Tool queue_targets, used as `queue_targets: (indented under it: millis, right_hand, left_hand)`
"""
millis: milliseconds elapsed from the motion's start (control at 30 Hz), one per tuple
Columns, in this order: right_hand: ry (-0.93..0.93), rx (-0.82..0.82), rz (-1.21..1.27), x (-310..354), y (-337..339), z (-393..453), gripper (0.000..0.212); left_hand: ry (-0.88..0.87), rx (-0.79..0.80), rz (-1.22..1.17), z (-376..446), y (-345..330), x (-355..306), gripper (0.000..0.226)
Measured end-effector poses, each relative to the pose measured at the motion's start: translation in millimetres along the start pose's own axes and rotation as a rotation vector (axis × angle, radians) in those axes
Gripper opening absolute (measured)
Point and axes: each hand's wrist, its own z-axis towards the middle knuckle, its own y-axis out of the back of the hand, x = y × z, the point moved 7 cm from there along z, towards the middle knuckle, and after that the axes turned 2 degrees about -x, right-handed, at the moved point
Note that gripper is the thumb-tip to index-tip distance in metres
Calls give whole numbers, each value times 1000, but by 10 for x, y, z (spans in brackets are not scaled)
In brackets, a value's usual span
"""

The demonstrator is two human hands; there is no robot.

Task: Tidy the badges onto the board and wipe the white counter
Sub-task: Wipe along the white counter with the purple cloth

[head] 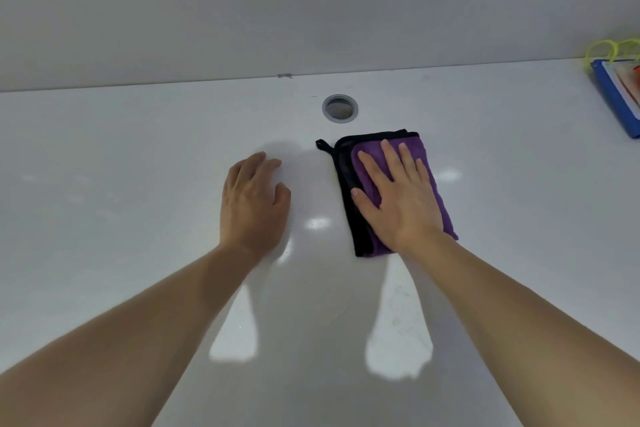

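Head view:
— Where's the cloth?
— The purple cloth (394,163) lies under my right hand (398,204), fingers flat and spread to press it onto the counter (138,156).
— Your left hand (254,204)?
— Loosely curled, holding nothing, bracing me. The badges (620,94) sit far right of my fingers.

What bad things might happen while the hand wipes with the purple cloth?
The right hand presses the folded purple cloth just below the round hole in the white counter; its black loop could perhaps catch there. A wide sweep right might bump the blue board at the edge.
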Motion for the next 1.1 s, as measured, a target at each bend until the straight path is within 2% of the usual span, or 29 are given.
queue_targets:
  millis: [233, 400, 533, 667, 867, 1100]
  right_hand:
    - [-39, -4, -1, -651, 120, -233, 72]
    - [-107, 1, -7, -1133, 208, -428, 73]
    - [-128, 8, -31, -1218, 209, -471, 67]
    - [-136, 21, -64, -1089, 181, -521, 68]
    - [-38, 19, -97, -532, 139, -687, 72]
    - [82, 39, 22, 261, 4, -883, 72]
  left_hand:
    - [-140, 12, 103, -762, -3, -210, 44]
    - [-112, 75, 154, -1053, -38, -202, 52]
    - [-99, 92, 191, -1121, -76, -205, 57]
    - [-89, 111, 220, -1115, -90, -230, 58]
    - [-114, 98, 219, -1128, -104, -241, 55]
    - [-77, 108, 273, -1122, -158, -204, 57]
